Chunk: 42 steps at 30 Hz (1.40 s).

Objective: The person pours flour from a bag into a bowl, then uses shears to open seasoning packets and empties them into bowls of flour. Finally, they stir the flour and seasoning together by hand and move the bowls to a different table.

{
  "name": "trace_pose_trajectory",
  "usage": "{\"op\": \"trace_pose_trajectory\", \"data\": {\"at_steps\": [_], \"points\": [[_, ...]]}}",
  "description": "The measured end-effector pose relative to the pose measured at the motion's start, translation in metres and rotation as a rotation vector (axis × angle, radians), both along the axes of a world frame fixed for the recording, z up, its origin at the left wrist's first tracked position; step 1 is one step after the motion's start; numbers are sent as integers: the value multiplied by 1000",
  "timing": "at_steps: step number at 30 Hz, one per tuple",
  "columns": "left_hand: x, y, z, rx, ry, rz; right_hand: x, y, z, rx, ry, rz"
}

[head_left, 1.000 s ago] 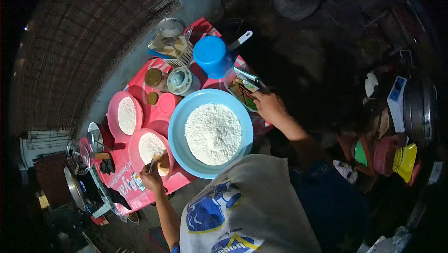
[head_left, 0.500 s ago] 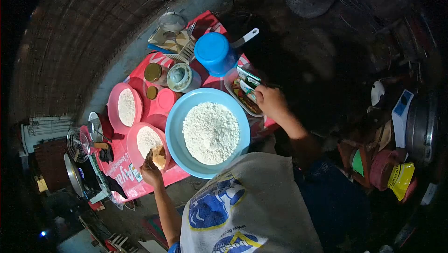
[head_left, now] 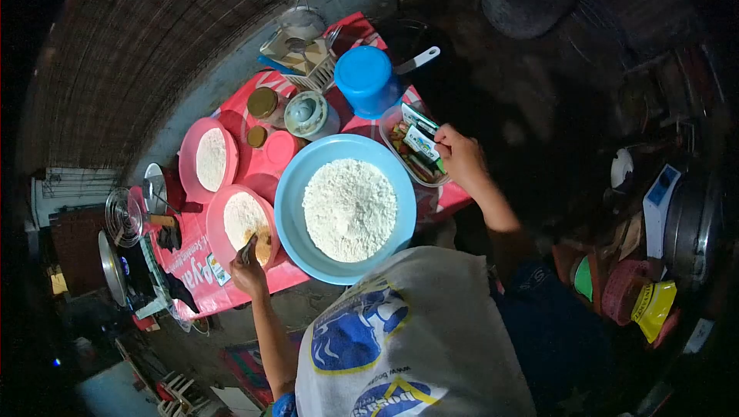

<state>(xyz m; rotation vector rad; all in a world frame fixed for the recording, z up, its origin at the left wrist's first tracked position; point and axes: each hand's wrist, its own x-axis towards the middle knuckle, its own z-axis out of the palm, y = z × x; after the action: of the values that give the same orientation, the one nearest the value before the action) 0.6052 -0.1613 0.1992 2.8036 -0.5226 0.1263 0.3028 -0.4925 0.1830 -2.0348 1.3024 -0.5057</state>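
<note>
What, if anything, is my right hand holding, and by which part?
Your right hand seems to pinch a white sachet at the end nearest the hand.

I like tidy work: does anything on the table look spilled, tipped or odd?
Nothing clearly stands out. The white powder lies inside the light-blue basin, with no spill visible around it. The nearer pink bowl, at the left hand, holds brown and white contents, which need not be odd.
</note>
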Motion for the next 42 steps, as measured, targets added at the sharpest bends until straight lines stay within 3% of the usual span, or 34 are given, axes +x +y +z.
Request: {"op": "trace_pose_trajectory", "data": {"at_steps": [3,9,12,14,17,21,23,27,29,33,37,39,42], "points": [[4,6,-9,-210,38,-110,1,2,4,49,61,47],[-3,2,2,-143,-26,-103,1,4,3,-40,83,101],[-12,-10,17,-144,116,-32,3,6,10,15,91,43],[-17,-15,24,54,38,57,2,7,16,12,45,86],[-15,-7,15,-2,-17,11,-3,8,12,-124,27,172],[-7,0,1,34,-38,83,-6,8,14,-58,44,185],[-7,0,0,-200,-1,-62,-9,9,14,-12,16,199],[-2,3,-4,-74,16,-52,-12,19,17,-19,10,350],[-2,0,-3,-26,-66,-189,-8,28,13,-228,68,327],[-4,-4,-3,-42,-33,-144,-5,21,-4,28,74,167],[-1,0,-7,-90,-14,-106,-7,14,7,105,-25,190],[-5,-5,-3,-75,7,-72,0,21,20,-87,219,249],[-8,-10,1,-43,28,-64,8,31,13,-205,230,273]]}}
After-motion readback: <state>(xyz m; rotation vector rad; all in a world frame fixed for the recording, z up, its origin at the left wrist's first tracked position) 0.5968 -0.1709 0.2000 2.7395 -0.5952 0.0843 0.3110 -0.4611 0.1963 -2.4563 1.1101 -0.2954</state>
